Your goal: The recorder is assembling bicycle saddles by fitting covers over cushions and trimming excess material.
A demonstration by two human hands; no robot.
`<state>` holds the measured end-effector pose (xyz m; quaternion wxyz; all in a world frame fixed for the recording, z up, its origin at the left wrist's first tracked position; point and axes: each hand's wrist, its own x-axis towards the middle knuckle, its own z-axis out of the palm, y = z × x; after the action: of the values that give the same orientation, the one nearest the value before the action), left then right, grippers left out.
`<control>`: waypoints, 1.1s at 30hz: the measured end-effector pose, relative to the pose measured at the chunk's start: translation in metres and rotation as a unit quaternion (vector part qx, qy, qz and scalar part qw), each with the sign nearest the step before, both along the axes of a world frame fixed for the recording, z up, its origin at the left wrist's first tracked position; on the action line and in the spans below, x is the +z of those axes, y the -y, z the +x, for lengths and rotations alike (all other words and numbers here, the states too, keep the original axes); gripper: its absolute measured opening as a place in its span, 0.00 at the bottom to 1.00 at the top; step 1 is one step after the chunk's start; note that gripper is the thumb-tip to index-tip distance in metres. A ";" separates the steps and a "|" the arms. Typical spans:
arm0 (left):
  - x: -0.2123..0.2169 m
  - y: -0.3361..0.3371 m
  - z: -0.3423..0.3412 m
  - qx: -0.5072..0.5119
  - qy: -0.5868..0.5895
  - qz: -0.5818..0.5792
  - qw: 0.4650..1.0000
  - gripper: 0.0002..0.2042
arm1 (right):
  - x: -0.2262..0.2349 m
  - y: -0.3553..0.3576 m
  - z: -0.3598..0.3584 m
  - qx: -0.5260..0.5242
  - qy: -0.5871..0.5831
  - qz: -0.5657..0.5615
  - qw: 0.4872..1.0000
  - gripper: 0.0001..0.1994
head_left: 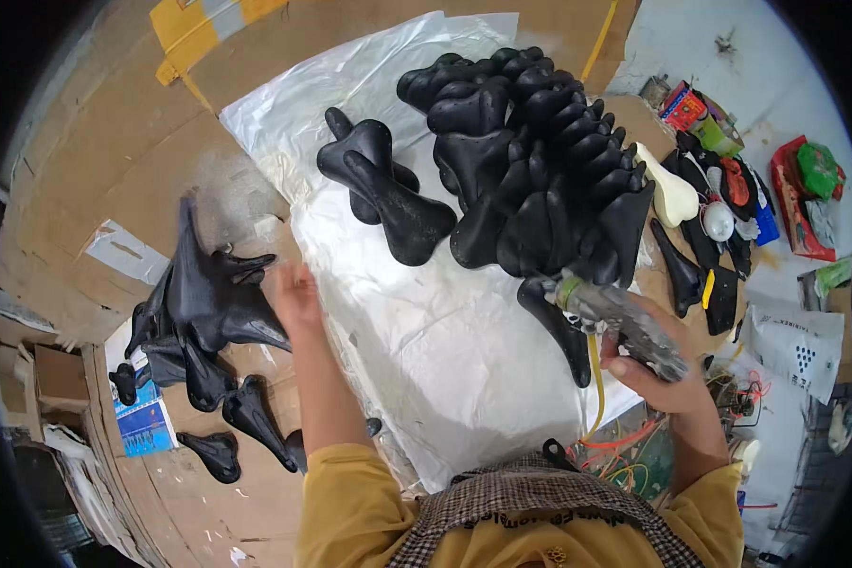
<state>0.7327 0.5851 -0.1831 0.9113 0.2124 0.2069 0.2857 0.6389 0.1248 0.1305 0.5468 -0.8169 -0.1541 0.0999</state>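
Note:
My right hand [667,364] is wrapped round a worn grey, gun-shaped tool [625,320]. A green collar shows at its front end, and a thin yellow hose [595,388] hangs below it. Just under the tool lies a single black bicycle saddle [557,333]. Blurred by motion, my left hand [295,292] is beside a heap of black saddles [204,301] on the left; whether it touches one I cannot tell. Two more saddles, one lying across another [402,208], rest on the white sheet [398,341]. Behind them, many black saddles [540,180] are nested in rows.
Brown cardboard [57,227] lies under and around the sheet. At the right are a cream saddle [670,189], loose black saddles [677,268], a red bag [797,204] and a white plastic bag [793,348]. Coloured wires and hoses [634,445] tangle near my right forearm.

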 end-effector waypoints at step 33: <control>0.006 0.107 0.140 -0.242 -0.218 -0.005 0.945 0.10 | -0.025 0.006 0.006 -0.009 -0.087 -0.039 0.995 0.28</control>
<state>0.8723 0.4778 -0.1771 0.8865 0.3089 0.3445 0.0023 0.6450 0.1189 0.1052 0.5265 -0.8273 -0.0942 0.1718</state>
